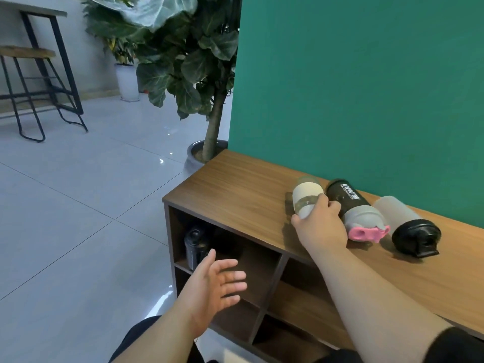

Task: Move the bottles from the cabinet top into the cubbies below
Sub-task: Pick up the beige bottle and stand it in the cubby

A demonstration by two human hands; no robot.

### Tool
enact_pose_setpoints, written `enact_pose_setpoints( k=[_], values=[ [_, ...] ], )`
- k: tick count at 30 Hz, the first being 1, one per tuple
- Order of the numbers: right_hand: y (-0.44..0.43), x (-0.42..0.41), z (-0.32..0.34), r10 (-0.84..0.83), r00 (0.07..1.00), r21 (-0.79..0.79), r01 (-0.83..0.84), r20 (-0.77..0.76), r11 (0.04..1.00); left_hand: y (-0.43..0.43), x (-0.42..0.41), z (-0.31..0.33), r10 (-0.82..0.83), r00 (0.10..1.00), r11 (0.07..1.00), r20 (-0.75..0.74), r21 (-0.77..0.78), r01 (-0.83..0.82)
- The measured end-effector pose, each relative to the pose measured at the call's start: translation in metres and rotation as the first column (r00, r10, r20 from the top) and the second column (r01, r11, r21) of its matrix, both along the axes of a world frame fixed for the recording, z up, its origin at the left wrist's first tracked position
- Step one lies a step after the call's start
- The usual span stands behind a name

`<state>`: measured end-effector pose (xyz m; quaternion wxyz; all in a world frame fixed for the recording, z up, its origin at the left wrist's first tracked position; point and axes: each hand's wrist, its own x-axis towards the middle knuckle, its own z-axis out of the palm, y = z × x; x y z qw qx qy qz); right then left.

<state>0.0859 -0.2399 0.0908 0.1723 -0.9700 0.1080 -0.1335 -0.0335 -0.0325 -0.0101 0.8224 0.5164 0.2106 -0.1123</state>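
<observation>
Three bottles lie on their sides on the wooden cabinet top. My right hand is wrapped around the lower end of the cream bottle, the leftmost one. Beside it lies a black bottle with a grey and pink lid. Further right rests a frosted bottle with a black lid. My left hand hovers open, fingers spread, in front of the upper cubbies. A dark bottle stands upright in the top left cubby.
A green wall backs the cabinet. A potted tree stands at the cabinet's left end. Tiled floor stretches left, with a stool and a tall table at the far left. Other cubbies look empty.
</observation>
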Motion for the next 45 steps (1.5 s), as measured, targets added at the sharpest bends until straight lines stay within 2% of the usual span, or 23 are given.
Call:
enact_pose_setpoints(
  k=[4,7,9,12,17,19,21,24,26,28,33,40,45],
  values=[
    [0.001,-0.018,0.005,0.11,0.985,0.091,-0.123,0.132,0.988,0.004,0.001,0.001,0.017,1.0,1.0,-0.016,0.023,-0.017],
    [0.014,-0.048,0.024,0.244,0.931,0.146,-0.29,0.27,0.946,0.006,0.002,0.003,0.078,0.996,0.997,-0.041,0.0,-0.078],
    [0.025,-0.075,0.037,0.377,0.876,0.132,-0.43,0.301,0.893,0.006,0.004,0.002,0.131,0.988,0.991,-0.082,-0.024,-0.133],
    [0.039,-0.107,0.041,0.548,0.801,0.118,-0.584,0.24,0.803,0.005,0.004,0.001,0.179,0.974,0.975,-0.141,-0.104,-0.194],
    [0.055,-0.117,0.007,0.659,0.752,0.1,-0.658,0.022,0.747,-0.018,-0.006,-0.001,0.185,0.961,0.895,-0.206,-0.369,-0.251],
    [0.06,-0.117,-0.016,0.66,0.751,0.103,-0.654,-0.029,0.749,-0.031,-0.007,-0.01,0.168,0.949,0.899,-0.268,-0.353,-0.259],
    [0.064,-0.116,-0.041,0.613,0.789,0.164,-0.6,-0.046,0.783,-0.034,-0.002,-0.024,0.203,0.927,0.919,-0.315,-0.267,-0.291],
    [0.07,-0.113,-0.074,0.48,0.875,0.352,-0.434,-0.053,0.829,-0.029,0.012,-0.039,0.251,0.883,0.928,-0.397,-0.161,-0.336],
    [0.075,-0.108,-0.094,0.392,0.917,0.507,-0.303,-0.076,0.807,-0.032,0.019,-0.049,0.257,0.844,0.911,-0.471,-0.174,-0.374],
    [0.079,-0.101,-0.114,0.35,0.932,0.59,-0.232,-0.093,0.773,-0.036,0.027,-0.059,0.249,0.826,0.902,-0.506,-0.19,-0.388],
    [0.083,-0.074,-0.14,0.305,0.949,0.528,-0.218,-0.081,0.82,-0.037,0.049,-0.071,0.224,0.811,0.9,-0.541,-0.204,-0.385],
    [0.085,-0.043,-0.164,0.347,0.927,0.476,-0.245,-0.138,0.845,-0.044,0.07,-0.105,0.185,0.841,0.844,-0.509,-0.356,-0.401],
    [0.083,-0.028,-0.175,0.29,0.949,0.388,-0.221,-0.127,0.895,-0.044,0.082,-0.113,0.174,0.847,0.815,-0.502,-0.409,-0.41]
  ],
)
